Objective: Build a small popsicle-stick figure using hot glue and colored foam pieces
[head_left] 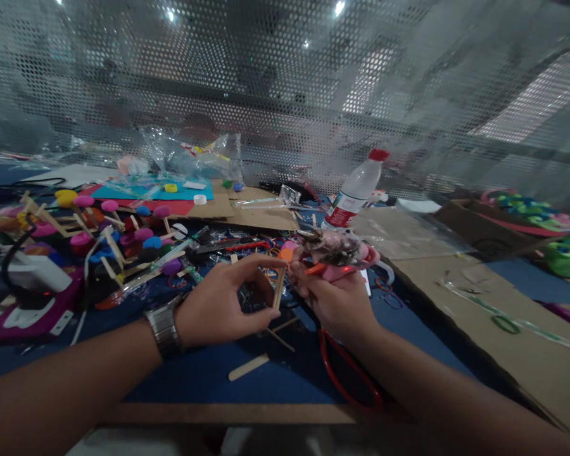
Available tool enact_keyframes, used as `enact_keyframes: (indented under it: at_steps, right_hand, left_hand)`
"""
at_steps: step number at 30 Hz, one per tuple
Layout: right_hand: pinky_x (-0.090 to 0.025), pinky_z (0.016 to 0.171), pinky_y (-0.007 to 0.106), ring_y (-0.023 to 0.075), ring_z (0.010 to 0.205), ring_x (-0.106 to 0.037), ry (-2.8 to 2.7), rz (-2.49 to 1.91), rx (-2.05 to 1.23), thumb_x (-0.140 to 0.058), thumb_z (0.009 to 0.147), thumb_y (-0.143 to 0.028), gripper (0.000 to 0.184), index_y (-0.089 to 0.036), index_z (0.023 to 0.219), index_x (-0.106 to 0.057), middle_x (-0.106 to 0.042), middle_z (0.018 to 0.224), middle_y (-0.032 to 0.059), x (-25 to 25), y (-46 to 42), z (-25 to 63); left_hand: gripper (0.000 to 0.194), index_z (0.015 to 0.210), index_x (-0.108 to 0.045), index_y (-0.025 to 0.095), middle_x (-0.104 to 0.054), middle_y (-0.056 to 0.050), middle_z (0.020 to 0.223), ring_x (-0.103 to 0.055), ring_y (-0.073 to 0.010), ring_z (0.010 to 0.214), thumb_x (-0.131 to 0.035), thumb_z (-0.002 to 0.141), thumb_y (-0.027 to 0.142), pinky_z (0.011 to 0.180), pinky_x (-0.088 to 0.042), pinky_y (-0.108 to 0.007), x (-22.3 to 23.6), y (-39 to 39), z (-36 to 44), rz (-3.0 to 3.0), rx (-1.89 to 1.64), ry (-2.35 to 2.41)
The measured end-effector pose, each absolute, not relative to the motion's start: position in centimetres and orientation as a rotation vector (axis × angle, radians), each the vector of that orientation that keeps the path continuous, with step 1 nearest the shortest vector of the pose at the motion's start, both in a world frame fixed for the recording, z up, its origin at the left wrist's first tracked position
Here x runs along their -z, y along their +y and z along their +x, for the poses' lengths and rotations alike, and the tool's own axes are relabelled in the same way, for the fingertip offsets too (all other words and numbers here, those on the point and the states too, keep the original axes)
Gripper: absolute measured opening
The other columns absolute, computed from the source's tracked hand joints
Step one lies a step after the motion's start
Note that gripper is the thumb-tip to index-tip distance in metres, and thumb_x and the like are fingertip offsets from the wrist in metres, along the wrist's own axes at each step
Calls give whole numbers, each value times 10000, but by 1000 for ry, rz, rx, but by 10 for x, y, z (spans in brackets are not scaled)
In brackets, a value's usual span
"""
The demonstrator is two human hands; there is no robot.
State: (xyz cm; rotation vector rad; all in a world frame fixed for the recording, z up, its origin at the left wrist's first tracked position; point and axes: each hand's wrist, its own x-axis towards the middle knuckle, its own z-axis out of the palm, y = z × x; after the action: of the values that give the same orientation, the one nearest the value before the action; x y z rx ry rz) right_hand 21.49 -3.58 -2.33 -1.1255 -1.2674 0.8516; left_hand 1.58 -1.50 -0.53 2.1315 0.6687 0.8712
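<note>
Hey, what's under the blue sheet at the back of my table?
A red sheet pokes out from under the blue sheet on its left and near side. Whatever else lies beneath is covered and can't be seen.

No text can be read anywhere. The plastic bottle [360,180], toward two o'clock from the centre of the view, wears a red-and-white label [344,209]; any lettering on it is too blurred to make out. On the purple device [31,318], toward eight o'clock, small pale patches [59,323] yield no word or number.
</note>
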Motion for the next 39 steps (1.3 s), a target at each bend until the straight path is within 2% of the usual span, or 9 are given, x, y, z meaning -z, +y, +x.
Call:
enact_keyframes:
  at_steps: [11,27,29,32,33,34,37,39]
  right_hand:
    - [-407,523,276,120,517,-471,-1231,-1099,-861,-781,811,-426,261,-201,815,-650,-525,572,-46,31,-31,219]
    - [-401,522,277,125,523,-489,-1208,-1113,-818,-779,818,-436,271,-217,780,-624,-549,585,-38,33,-30,220]
    - [-379,510,271,118,519,-479,-1191,-1088,-845,-778,823,-401,250,-215,761,-624,-560,593,-35,33,-29,220]
    - [-354,502,267,110,516,-472,-1155,-1064,-873,-773,833,-345,222,-207,728,-634,-562,579,-33,34,-26,220]
    - [-354,507,267,109,518,-475,-1148,-1059,-879,-775,833,-329,202,-207,739,-644,-562,573,-36,34,-25,221]
    - [-353,511,266,108,520,-477,-1145,-1054,-887,-776,833,-317,173,-210,766,-658,-560,570,-41,35,-25,221]
    - [-346,513,265,110,522,-469,-1163,-1033,-926,-761,846,-315,124,-228,881,-679,-550,571,-56,36,-24,222]
    - [-347,509,267,115,517,-465,-1180,-1038,-920,-742,857,-343,135,-236,886,-666,-543,568,-58,36,-25,222]
  left_hand:
    - [569,1302,-577,198,-761,32,822,-714,-151,723,-741,759,150,738,-542,-264,1,-17,16,2154,-815,711]
    - [578,1325,-569,220,-767,31,849,-727,-157,744,-745,776,178,744,-550,-266,2,-16,14,2205,-806,709]
    - [506,1260,-612,212,-764,25,833,-725,-161,731,-748,774,181,730,-550,-265,2,-16,14,2221,-810,702]
    - [200,967,-693,185,-764,-5,825,-723,-166,720,-749,776,195,720,-551,-268,1,-17,15,2244,-827,708]
    - [157,927,-697,180,-765,-11,824,-722,-166,719,-748,779,198,726,-552,-268,0,-17,15,2244,-833,711]
    - [177,954,-704,177,-766,-10,821,-721,-163,717,-745,783,196,733,-555,-268,0,-17,15,2239,-839,713]
    - [469,1247,-660,188,-765,7,822,-710,-156,715,-738,785,186,747,-560,-272,-1,-16,15,2206,-852,729]
    - [573,1347,-614,195,-759,9,824,-698,-154,721,-732,787,183,750,-561,-277,-1,-15,15,2168,-881,741]
